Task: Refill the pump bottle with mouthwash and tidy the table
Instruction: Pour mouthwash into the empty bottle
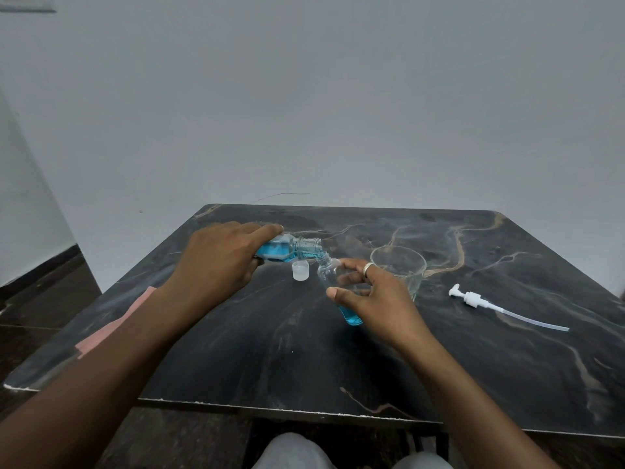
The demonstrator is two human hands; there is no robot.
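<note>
My left hand (216,262) grips the mouthwash bottle (287,250), tipped almost flat with its open neck pointing right; blue liquid fills its lower side. The neck meets the mouth of a small clear pump bottle (329,270), which my right hand (375,296) holds tilted to the left. A little blue mouthwash sits in the bottom of the pump bottle (351,316). The white pump head with its long tube (490,304) lies on the table to the right. A translucent cap (300,269) stands on the table just below the two necks.
An empty drinking glass (402,265) stands right behind my right hand. A pink cloth (111,323) lies at the left edge of the dark marble table (270,350). A pale wall rises behind the table.
</note>
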